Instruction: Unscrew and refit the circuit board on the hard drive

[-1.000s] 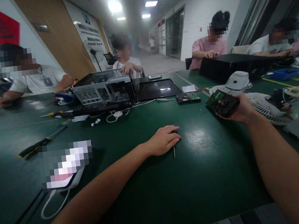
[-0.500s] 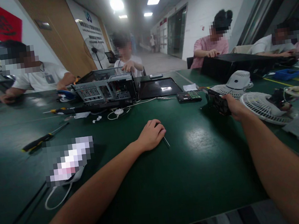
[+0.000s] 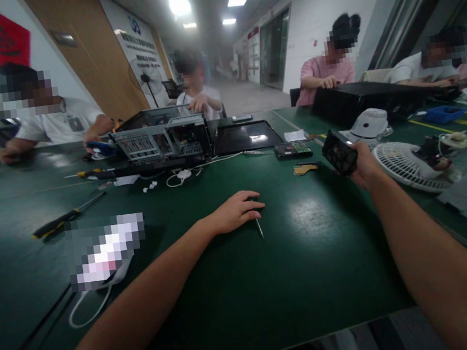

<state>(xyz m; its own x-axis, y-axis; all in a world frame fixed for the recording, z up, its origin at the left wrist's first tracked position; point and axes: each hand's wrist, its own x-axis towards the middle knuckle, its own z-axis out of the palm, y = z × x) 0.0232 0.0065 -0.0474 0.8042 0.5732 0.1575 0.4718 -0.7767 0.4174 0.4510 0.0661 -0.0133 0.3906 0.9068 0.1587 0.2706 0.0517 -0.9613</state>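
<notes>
My left hand (image 3: 240, 211) is low over the green table, its fingers partly stretched around a small screwdriver. Below the thumb the screwdriver's thin metal shaft (image 3: 260, 229) points toward me; most of the handle is hidden by the fingers. Farther off on the right, my right hand (image 3: 364, 166) grips a black square cooling fan (image 3: 339, 152) by its side, tilted up off the table. A flat tan piece (image 3: 305, 169) with a dark edge lies just left of the fan. Behind that piece lies a hard drive with its circuit board (image 3: 293, 150) showing.
An open computer case (image 3: 161, 141) and a dark flat panel (image 3: 248, 137) stand at the back. White fan parts (image 3: 406, 165) crowd the right. A yellow-black screwdriver (image 3: 68, 215) and a blurred-out device with a white cable (image 3: 92, 323) lie left. Several people sit around the table.
The cooling fan has been lifted and turned so its face shows. The tan piece has appeared on the table beside it. My left fingers have stretched and the small screwdriver has swung slightly.
</notes>
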